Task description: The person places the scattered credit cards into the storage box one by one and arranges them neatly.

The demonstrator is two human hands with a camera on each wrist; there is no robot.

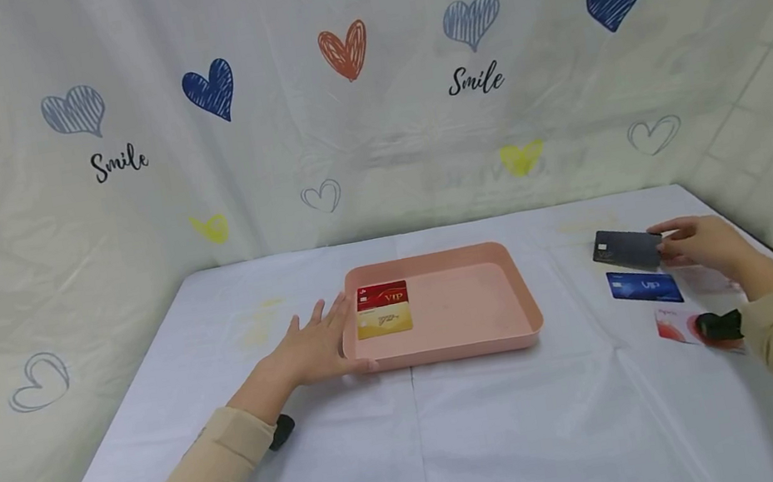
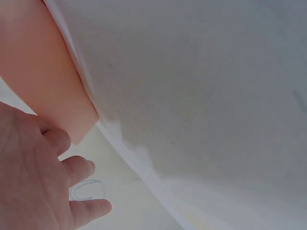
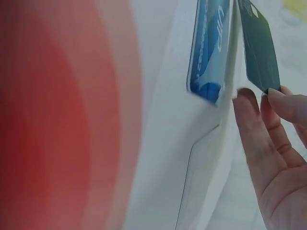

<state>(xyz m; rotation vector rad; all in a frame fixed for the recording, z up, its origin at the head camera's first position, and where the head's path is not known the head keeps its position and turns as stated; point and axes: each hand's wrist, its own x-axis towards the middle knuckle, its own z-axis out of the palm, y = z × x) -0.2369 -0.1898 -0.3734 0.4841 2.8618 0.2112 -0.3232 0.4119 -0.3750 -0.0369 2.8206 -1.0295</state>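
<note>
My left hand (image 1: pixel 316 347) lies against the left end of a pink tray (image 1: pixel 468 304), fingers spread and thumb along the front rim. The left wrist view shows the fingers loosely extended beside the tray's outer wall (image 2: pixel 48 72). Inside the tray, at its left side, is a red and gold VIP card (image 1: pixel 382 309). Between thumb and fingertips my right hand (image 1: pixel 709 245) pinches the corner of a black card (image 1: pixel 626 249), which tilts above the table in the right wrist view. A blue VIP card (image 1: pixel 644 287) lies just in front of the black one.
A red and white card (image 1: pixel 673 326) lies nearest me on the right, partly covered by the wrist camera. Beneath my right hand is a pale card (image 1: pixel 711 279). The white tablecloth (image 1: pixel 508 432) spreads around the tray, and a heart-printed curtain (image 1: pixel 414 127) hangs behind.
</note>
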